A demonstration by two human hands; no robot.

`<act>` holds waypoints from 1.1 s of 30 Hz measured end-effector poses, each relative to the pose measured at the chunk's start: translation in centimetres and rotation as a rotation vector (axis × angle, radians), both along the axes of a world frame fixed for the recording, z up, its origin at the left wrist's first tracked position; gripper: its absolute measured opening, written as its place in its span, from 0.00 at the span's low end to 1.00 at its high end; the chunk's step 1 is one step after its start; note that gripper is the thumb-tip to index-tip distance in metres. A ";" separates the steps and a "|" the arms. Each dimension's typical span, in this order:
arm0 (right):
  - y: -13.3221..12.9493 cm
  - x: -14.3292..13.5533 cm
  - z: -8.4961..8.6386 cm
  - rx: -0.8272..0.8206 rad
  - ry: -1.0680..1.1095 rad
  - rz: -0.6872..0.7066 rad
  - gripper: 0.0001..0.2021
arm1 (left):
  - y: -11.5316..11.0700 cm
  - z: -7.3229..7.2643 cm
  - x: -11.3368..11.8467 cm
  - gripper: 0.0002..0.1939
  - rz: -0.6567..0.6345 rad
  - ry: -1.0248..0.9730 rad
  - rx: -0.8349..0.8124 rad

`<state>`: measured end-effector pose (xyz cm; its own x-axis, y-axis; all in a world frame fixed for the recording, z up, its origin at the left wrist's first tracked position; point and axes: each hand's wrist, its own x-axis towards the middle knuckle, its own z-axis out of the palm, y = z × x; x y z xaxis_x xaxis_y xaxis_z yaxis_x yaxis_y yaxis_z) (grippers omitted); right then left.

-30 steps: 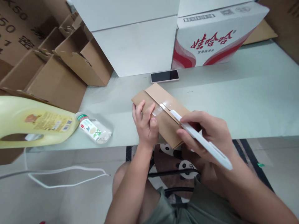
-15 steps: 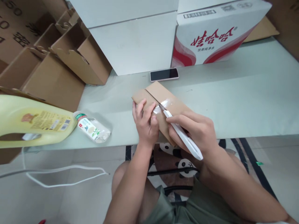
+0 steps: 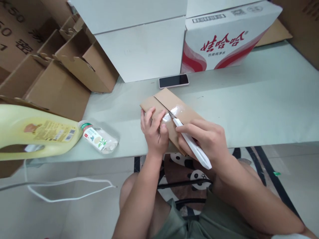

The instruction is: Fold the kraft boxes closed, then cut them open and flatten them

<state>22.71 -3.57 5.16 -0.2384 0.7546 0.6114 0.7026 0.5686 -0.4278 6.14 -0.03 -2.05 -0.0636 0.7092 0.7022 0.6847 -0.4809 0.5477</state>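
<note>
A small brown cardboard box (image 3: 171,96) lies at an angle at the table's front edge, its near corner over the edge. Clear tape (image 3: 177,109) crosses the seam between its flaps. My left hand (image 3: 156,131) grips the box's left side, fingers bent on the top flap. My right hand (image 3: 208,137) is closed round a white utility knife (image 3: 191,144). The knife's blade tip touches the seam at the tape, just right of my left fingertips.
Behind the box lie a phone (image 3: 173,81) and large white cartons (image 3: 147,49). To the left are a clear bottle (image 3: 101,138), a yellow jug (image 3: 50,131) and open brown boxes (image 3: 59,88). A white cable (image 3: 69,181) hangs below the table edge.
The knife and my right hand have shifted slightly left, with the blade tip still at the taped seam. My left hand keeps its place on the box. The view has moved a little.
</note>
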 end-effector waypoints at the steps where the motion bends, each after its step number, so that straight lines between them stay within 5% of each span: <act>1: 0.0 0.0 -0.1 -0.001 0.014 0.003 0.08 | 0.0 0.0 0.0 0.25 0.004 -0.002 -0.018; 12: -0.7 1.4 -0.3 0.017 0.304 0.123 0.05 | -0.2 -0.3 -0.5 0.25 -0.014 -0.041 -0.055; 19: 0.6 3.2 -1.7 0.273 0.661 -0.176 0.09 | 0.0 -0.5 -1.5 0.26 -0.045 -0.083 -0.044; 26: 4.7 7.3 -6.6 -0.319 0.115 -0.408 0.31 | 1.4 -0.6 -5.3 0.27 -0.092 -0.261 -0.204; 30: 5.6 7.9 -8.7 -0.670 -0.148 -0.533 0.36 | 2.1 -0.5 -6.6 0.28 -0.066 -0.714 -0.464; 33: 5.7 7.8 -8.9 -0.719 -0.199 -0.504 0.40 | 1.8 -0.2 -6.7 0.34 -0.134 -1.034 -0.597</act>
